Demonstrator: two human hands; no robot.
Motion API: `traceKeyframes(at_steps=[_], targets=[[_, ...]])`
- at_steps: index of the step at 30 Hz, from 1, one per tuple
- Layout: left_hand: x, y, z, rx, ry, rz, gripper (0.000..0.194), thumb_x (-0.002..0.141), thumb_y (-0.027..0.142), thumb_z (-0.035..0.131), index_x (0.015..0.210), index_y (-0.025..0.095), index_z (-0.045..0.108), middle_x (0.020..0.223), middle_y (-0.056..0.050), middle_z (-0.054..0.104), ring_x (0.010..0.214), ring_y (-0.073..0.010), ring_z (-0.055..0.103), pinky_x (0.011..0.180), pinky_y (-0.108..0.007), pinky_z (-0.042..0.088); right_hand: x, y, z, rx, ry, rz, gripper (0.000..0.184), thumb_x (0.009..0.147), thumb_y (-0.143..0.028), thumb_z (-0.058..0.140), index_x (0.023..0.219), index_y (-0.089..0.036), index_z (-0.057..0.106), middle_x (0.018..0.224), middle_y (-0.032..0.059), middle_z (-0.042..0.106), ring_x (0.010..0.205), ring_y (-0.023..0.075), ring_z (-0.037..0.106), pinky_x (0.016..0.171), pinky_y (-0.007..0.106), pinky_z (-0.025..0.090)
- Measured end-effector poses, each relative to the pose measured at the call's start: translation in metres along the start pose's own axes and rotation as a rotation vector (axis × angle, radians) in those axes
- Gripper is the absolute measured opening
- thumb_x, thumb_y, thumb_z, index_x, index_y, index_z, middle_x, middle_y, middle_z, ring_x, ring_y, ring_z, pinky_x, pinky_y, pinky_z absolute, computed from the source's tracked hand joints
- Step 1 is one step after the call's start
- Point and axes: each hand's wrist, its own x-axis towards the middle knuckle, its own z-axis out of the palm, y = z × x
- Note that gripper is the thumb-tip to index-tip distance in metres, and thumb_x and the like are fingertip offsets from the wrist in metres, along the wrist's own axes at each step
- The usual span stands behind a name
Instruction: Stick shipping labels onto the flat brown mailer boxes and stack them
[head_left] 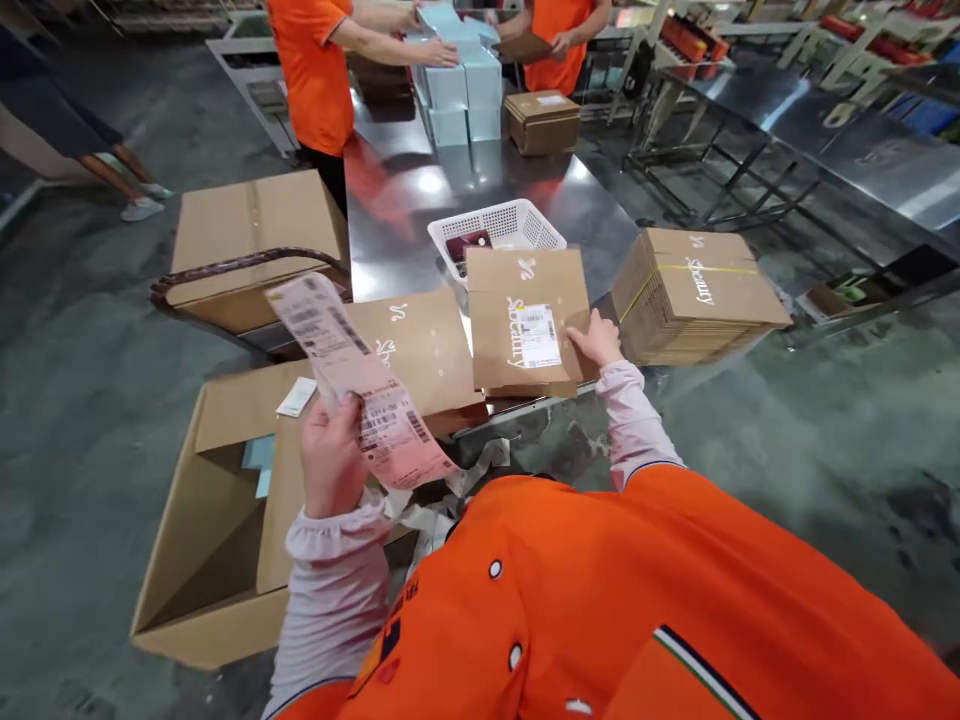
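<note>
My left hand [332,455] is closed around a long strip of printed shipping labels [390,420], which hangs across the front of the table. At the table's near edge lies a flat brown cardboard carton [491,345] with white lettering and a shipping label [540,337] on its face. My right hand [598,341] grips that carton at its right edge, the fingers lying partly over the top. More flat cardboard shows underneath it. Another flat carton [442,350] lies to the left, partly covered by the label strip.
A white perforated basket [534,220] sits behind the cartons on the metal table [390,250]. Strapped flat cartons [720,275] are stacked at the right. An open cardboard box [169,560] stands at lower left. Two people in orange handle pale blue boxes [480,95] at the far end.
</note>
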Motion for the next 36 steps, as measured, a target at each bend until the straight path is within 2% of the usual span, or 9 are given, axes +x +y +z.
traceKeyframes(at_steps=[3,6,8,11,14,19,25,31,36], targets=[[-0.024,-0.021,0.016,0.011,0.012,0.002,0.035,0.073,0.046,0.073,0.092,0.017,0.067,0.080,-0.002,0.069,0.067,-0.0145,0.062,0.063,-0.025,0.052,-0.033,-0.027,0.020,0.073,-0.265,-0.174,0.103,0.056,-0.048,0.088,0.140,-0.006,0.044,0.139,0.0285,0.047,0.127,0.0383,0.048,0.104,0.053,0.041],[-0.038,-0.038,0.030,0.114,-0.161,0.013,0.031,0.069,0.045,0.076,0.077,0.016,0.068,0.072,-0.002,0.067,0.067,-0.0153,0.061,0.065,-0.024,0.051,-0.094,-0.068,0.068,0.512,-0.707,-0.433,0.083,0.067,-0.055,0.078,0.136,-0.016,0.051,0.127,0.0139,0.062,0.111,0.0257,0.062,0.096,0.039,0.051],[-0.041,-0.041,0.032,0.108,-0.234,0.011,0.032,0.067,0.041,0.078,0.084,0.016,0.070,0.082,-0.005,0.071,0.078,-0.0186,0.064,0.074,-0.027,0.052,-0.130,-0.084,0.092,0.700,-0.769,-0.438,0.059,0.083,-0.057,0.062,0.125,-0.016,0.060,0.119,0.0102,0.067,0.106,0.0221,0.064,0.094,0.036,0.052],[-0.038,-0.040,0.026,-0.021,-0.127,-0.015,0.037,0.066,0.041,0.079,0.092,0.016,0.071,0.092,-0.007,0.072,0.083,-0.0193,0.065,0.080,-0.031,0.051,-0.151,-0.090,0.102,0.653,-0.837,-0.435,0.049,0.083,-0.053,0.063,0.113,-0.015,0.067,0.109,0.0094,0.071,0.099,0.0224,0.067,0.092,0.037,0.053],[-0.038,-0.042,0.018,-0.064,-0.058,-0.050,0.032,0.066,0.041,0.080,0.081,0.015,0.071,0.080,-0.005,0.070,0.072,-0.0161,0.063,0.074,-0.029,0.050,-0.137,-0.097,0.092,0.586,-0.817,-0.473,0.054,0.073,-0.048,0.075,0.115,-0.015,0.066,0.105,0.0080,0.073,0.091,0.0210,0.068,0.082,0.033,0.055],[-0.049,-0.052,0.024,-0.079,-0.016,-0.006,0.030,0.070,0.042,0.078,0.082,0.015,0.071,0.081,-0.004,0.070,0.074,-0.0152,0.062,0.073,-0.026,0.049,-0.116,-0.121,0.082,0.437,-0.718,-0.607,0.028,0.080,-0.044,0.069,0.086,-0.018,0.076,0.085,0.0047,0.074,0.079,0.0184,0.067,0.075,0.029,0.052],[-0.041,-0.065,0.032,0.002,0.193,-0.007,0.044,0.072,0.053,0.074,0.059,0.015,0.056,0.056,0.002,0.055,0.055,-0.0103,0.048,0.055,-0.022,0.039,-0.116,-0.124,0.109,0.462,-0.710,-0.588,0.027,0.078,-0.044,0.070,0.082,-0.018,0.077,0.083,0.0049,0.073,0.075,0.0177,0.066,0.070,0.029,0.051],[-0.033,-0.095,0.008,-0.155,-0.092,-0.342,0.054,0.054,0.051,0.085,0.086,0.010,0.072,0.077,-0.007,0.071,0.066,-0.0159,0.061,0.065,-0.028,0.047,-0.045,-0.157,0.163,0.333,-0.571,-0.549,0.027,0.076,-0.040,0.073,0.069,-0.014,0.072,0.075,0.0049,0.069,0.071,0.0143,0.060,0.068,0.026,0.047],[-0.052,-0.108,-0.020,-0.120,-0.028,-0.321,0.044,0.057,0.049,0.084,0.073,0.011,0.068,0.071,-0.005,0.068,0.066,-0.0154,0.060,0.068,-0.028,0.048,-0.035,-0.181,0.165,0.309,-0.908,-0.675,0.029,0.077,-0.040,0.072,0.077,-0.011,0.074,0.071,0.0036,0.069,0.065,0.0133,0.057,0.062,0.025,0.042]])
